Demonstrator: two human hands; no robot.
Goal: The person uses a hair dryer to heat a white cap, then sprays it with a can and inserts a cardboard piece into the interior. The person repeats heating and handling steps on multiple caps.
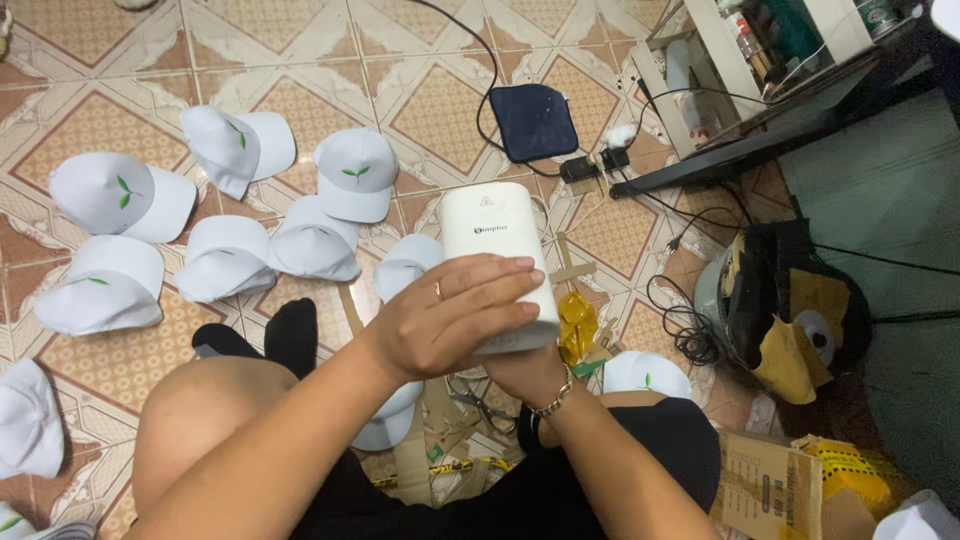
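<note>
From up here I look down on my left hand (450, 325) laid across the near end of a cream-white, rounded plastic box (497, 262), fingers wrapped over its top face with the tips reaching the right edge, a ring on one finger. My right hand (528, 372) sits underneath that same end, mostly hidden by the box and the left hand, so I cannot tell how tightly its grip closes; only the wrist with a chain bracelet (553, 401) shows. The box is held above my lap, off the tiled floor (100, 130), its long axis running away from me toward a dark blue padded pouch (533, 121) with a black cable. The left hand is the one on top and nearer the camera, and the free far end of the box points forward, clear of both hands. To the left, white caps with small green leaf marks (210, 210) lie scattered on the floor; scissors (480, 402) and cardboard scraps lie just below the hands, crumpled yellow tape (577, 325) just beside them.
</note>
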